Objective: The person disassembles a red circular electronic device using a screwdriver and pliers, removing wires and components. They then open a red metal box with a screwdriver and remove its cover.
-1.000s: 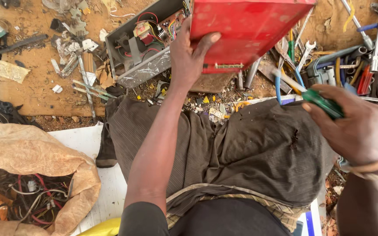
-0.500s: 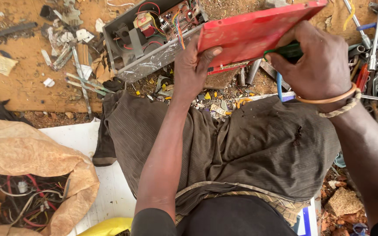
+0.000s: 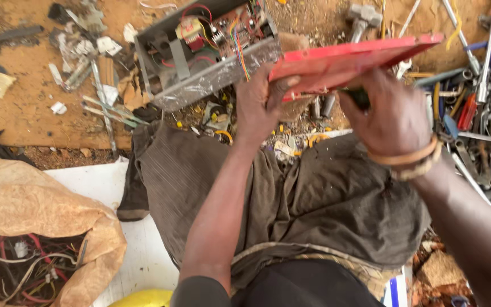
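Observation:
My left hand [image 3: 262,105] grips the near edge of a flat red metal cover [image 3: 353,57], held tilted almost edge-on above my lap. My right hand [image 3: 390,116] is under the cover's right part, closed around a dark-handled tool [image 3: 359,96] whose tip is hidden behind the panel. An open grey metal case [image 3: 211,51] with circuit boards, coloured wires and a coil lies on the ground just beyond my left hand. My knees in brown trousers [image 3: 313,199] fill the middle.
Wrenches, screwdrivers and pliers [image 3: 478,113] lie in a pile at the right. A hammer head [image 3: 365,14] rests at the top. Scrap bits [image 3: 86,68] litter the board at the left. A brown sack [image 3: 41,216] of tangled wires sits at the lower left.
The red cover has tipped from facing me to nearly edge-on. My right hand with the tool moved from the right side in under the cover.

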`<action>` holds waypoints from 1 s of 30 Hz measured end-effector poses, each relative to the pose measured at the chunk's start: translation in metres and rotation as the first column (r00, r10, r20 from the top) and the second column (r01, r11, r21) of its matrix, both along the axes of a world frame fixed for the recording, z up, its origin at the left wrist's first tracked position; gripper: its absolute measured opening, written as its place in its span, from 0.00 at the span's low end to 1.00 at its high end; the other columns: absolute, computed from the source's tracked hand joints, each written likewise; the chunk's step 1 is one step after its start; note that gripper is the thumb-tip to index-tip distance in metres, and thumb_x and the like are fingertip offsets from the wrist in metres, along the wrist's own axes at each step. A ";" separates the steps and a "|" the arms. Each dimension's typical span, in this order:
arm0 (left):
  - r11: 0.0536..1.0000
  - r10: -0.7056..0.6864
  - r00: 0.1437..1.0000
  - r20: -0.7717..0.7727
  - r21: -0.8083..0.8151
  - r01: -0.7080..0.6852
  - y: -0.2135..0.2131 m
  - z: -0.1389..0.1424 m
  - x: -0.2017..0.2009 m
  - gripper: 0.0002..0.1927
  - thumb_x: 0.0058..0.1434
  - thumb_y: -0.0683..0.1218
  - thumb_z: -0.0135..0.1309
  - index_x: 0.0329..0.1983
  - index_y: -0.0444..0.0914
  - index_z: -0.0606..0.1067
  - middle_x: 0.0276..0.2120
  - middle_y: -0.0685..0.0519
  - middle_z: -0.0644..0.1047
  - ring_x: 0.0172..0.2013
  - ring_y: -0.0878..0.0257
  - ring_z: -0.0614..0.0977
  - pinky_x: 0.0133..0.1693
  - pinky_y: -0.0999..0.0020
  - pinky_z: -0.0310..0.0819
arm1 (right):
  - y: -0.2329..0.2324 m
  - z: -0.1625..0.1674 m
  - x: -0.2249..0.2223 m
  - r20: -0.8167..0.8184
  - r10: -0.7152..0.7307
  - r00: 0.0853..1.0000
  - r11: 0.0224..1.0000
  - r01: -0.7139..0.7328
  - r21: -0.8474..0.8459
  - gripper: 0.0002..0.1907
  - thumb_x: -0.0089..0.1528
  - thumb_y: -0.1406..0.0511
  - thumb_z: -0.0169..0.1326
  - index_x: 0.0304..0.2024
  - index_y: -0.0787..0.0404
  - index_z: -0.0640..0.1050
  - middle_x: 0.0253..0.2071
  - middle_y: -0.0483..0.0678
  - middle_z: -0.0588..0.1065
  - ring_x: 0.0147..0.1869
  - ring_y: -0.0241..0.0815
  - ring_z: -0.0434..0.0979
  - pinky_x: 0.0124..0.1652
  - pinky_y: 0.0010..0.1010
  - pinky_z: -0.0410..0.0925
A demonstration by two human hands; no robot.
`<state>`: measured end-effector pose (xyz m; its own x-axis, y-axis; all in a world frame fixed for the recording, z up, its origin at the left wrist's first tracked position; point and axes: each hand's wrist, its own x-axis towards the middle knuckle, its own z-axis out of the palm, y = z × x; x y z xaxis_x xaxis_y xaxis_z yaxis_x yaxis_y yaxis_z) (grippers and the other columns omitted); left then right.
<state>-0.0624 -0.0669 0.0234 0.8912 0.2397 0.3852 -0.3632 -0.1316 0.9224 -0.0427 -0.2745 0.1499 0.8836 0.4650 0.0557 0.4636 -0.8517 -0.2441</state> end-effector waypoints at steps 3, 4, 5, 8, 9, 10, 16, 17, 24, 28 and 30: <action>0.999 -0.008 0.997 -0.074 -0.052 0.004 -0.003 -0.008 0.006 0.13 0.74 0.45 0.54 0.59 0.39 0.72 0.41 0.53 0.86 0.38 0.68 0.87 0.30 0.76 0.72 | -0.018 -0.023 -0.032 0.223 0.033 0.974 0.997 -0.047 0.057 0.10 0.68 0.64 0.66 0.42 0.61 0.77 0.35 0.50 0.78 0.40 0.47 0.79 0.38 0.36 0.72; 0.999 0.025 0.992 -0.120 -0.044 -0.030 -0.004 -0.011 0.011 0.13 0.73 0.46 0.55 0.59 0.40 0.73 0.40 0.54 0.86 0.33 0.68 0.84 0.28 0.74 0.69 | -0.019 -0.037 -0.045 0.239 0.038 0.970 0.996 -0.056 0.070 0.10 0.67 0.65 0.65 0.41 0.63 0.78 0.38 0.51 0.80 0.37 0.44 0.78 0.34 0.34 0.71; 0.997 0.056 0.986 -0.159 -0.036 -0.063 -0.003 -0.013 0.017 0.13 0.72 0.46 0.56 0.58 0.40 0.74 0.39 0.54 0.86 0.27 0.67 0.80 0.26 0.73 0.67 | -0.018 -0.051 -0.056 0.262 0.043 0.964 0.994 -0.067 0.081 0.09 0.67 0.66 0.65 0.40 0.65 0.78 0.41 0.52 0.81 0.33 0.41 0.78 0.30 0.31 0.69; 0.996 0.081 0.996 0.026 -0.039 -0.080 0.001 -0.016 0.028 0.13 0.76 0.48 0.54 0.61 0.42 0.73 0.44 0.53 0.84 0.36 0.67 0.83 0.35 0.71 0.76 | -0.014 -0.080 -0.087 0.241 0.057 0.969 0.978 -0.103 0.180 0.05 0.68 0.68 0.61 0.40 0.64 0.79 0.43 0.52 0.80 0.40 0.43 0.80 0.37 0.31 0.75; 0.996 0.083 0.987 0.139 -0.034 -0.079 0.004 -0.016 0.030 0.13 0.79 0.49 0.52 0.63 0.43 0.72 0.47 0.53 0.83 0.43 0.67 0.86 0.41 0.70 0.82 | -0.012 -0.084 -0.091 0.261 0.035 0.965 0.975 -0.089 0.202 0.06 0.67 0.67 0.62 0.41 0.64 0.79 0.44 0.52 0.80 0.42 0.44 0.81 0.39 0.31 0.75; 0.996 0.078 0.995 0.069 -0.051 -0.074 0.005 -0.015 0.030 0.13 0.76 0.49 0.53 0.61 0.42 0.73 0.45 0.53 0.83 0.39 0.68 0.86 0.36 0.71 0.81 | -0.011 -0.084 -0.096 0.269 0.006 0.963 0.972 -0.068 0.224 0.08 0.66 0.67 0.63 0.43 0.65 0.79 0.45 0.53 0.80 0.44 0.44 0.82 0.41 0.32 0.76; 0.999 0.028 0.997 0.074 -0.034 -0.025 0.005 -0.004 0.016 0.10 0.75 0.47 0.55 0.55 0.38 0.73 0.39 0.55 0.83 0.38 0.73 0.82 0.40 0.73 0.77 | -0.039 -0.031 -0.071 0.202 -0.091 0.975 0.961 0.033 0.274 0.08 0.69 0.68 0.68 0.43 0.65 0.80 0.40 0.51 0.81 0.39 0.39 0.81 0.37 0.29 0.74; 0.999 0.037 0.997 0.066 -0.026 -0.036 0.004 -0.003 0.013 0.10 0.75 0.46 0.55 0.54 0.37 0.74 0.38 0.55 0.83 0.37 0.74 0.81 0.40 0.73 0.77 | -0.045 -0.024 -0.060 0.190 -0.078 0.979 0.963 0.025 0.267 0.07 0.71 0.68 0.67 0.44 0.65 0.80 0.40 0.50 0.81 0.39 0.36 0.82 0.36 0.26 0.74; 0.992 -0.014 0.992 -0.127 -0.125 -0.002 -0.001 -0.010 0.006 0.09 0.75 0.46 0.56 0.53 0.37 0.77 0.31 0.56 0.78 0.23 0.75 0.63 0.31 0.74 0.60 | -0.057 -0.006 -0.022 0.060 -0.015 0.998 0.983 0.004 0.181 0.09 0.71 0.66 0.66 0.42 0.66 0.81 0.36 0.51 0.80 0.35 0.35 0.81 0.31 0.25 0.72; 0.993 0.096 0.991 -0.088 -0.056 -0.101 -0.001 -0.023 0.017 0.09 0.75 0.48 0.54 0.55 0.43 0.77 0.33 0.59 0.80 0.25 0.74 0.74 0.29 0.75 0.73 | -0.061 -0.025 -0.055 -0.242 -0.224 0.944 0.913 0.290 0.287 0.07 0.66 0.65 0.66 0.44 0.61 0.83 0.38 0.49 0.82 0.36 0.35 0.82 0.34 0.26 0.74; 0.971 0.075 0.997 -0.007 -0.228 -0.075 0.003 -0.027 0.018 0.11 0.75 0.48 0.52 0.58 0.43 0.74 0.41 0.59 0.83 0.32 0.73 0.82 0.34 0.74 0.80 | -0.053 -0.058 -0.080 -0.364 -0.274 0.890 0.844 0.404 0.353 0.09 0.61 0.65 0.67 0.41 0.61 0.84 0.37 0.50 0.83 0.39 0.38 0.83 0.40 0.30 0.75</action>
<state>-0.0448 -0.0635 -0.0038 0.8669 0.3872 0.3140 -0.3616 0.0547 0.9307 -0.1224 -0.3278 0.0915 0.9862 0.1243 -0.1094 0.0170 -0.7333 -0.6797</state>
